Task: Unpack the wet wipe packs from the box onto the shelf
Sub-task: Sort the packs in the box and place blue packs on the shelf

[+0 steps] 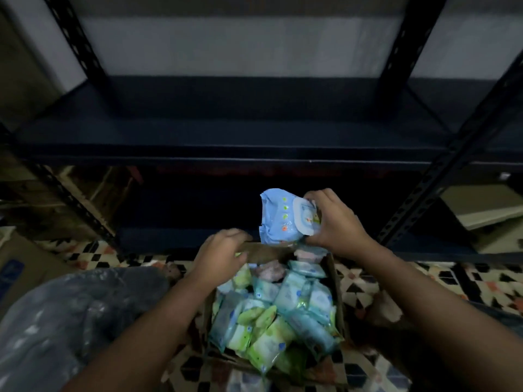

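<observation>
A cardboard box (336, 281) sits on the patterned floor below me, full of several green and pale blue wet wipe packs (271, 315). My right hand (336, 224) holds a blue wet wipe pack (280, 219) with a white lid above the box's far edge, in front of the lowest shelf. My left hand (223, 253) rests on the box's far flap, fingers curled over it. The dark metal shelf (226, 137) stands ahead, its middle board bare.
Black perforated uprights (452, 154) frame the shelf at both sides. A grey plastic bag (65, 321) lies at my left, with a brown carton (19, 267) behind it. Pale boards lie on the lower right shelf (486, 213).
</observation>
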